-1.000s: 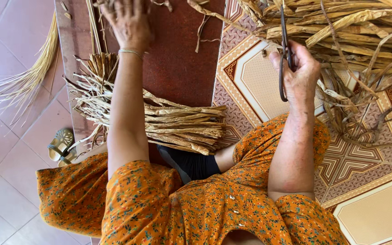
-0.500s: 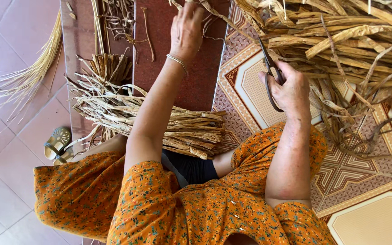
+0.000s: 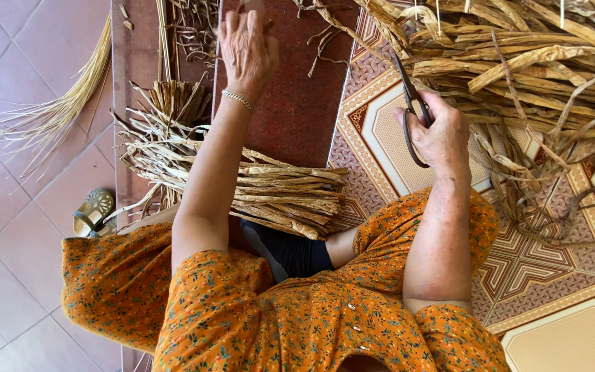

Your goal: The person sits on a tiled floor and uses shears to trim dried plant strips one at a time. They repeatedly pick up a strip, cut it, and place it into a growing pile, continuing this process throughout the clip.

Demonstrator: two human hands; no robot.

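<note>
Gripped: scissors [image 3: 411,110] in R hand [image 3: 439,134], L hand [image 3: 248,52] on mat [image 3: 297,103].

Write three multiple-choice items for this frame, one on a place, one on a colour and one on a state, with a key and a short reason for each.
1. Where does the tied bundle of dried strips lie?
A. Across the person's lap
B. Far out on the pink tiles
C. On top of the loose pile

2. What colour is the person's patterned clothing?
A. Blue
B. Orange
C. White

3. What is the right hand doing?
A. Resting flat on the floor
B. Gripping scissors
C. Holding a sandal

Key: 1 A, the bundle rests over the thighs, beside the left forearm. 2 B, the fabric is orange with small flowers. 3 B, the fingers pass through the handles of the dark scissors, blades pointing at the loose pile of dried leaves; the left hand reaches out over the dark red mat.
</note>
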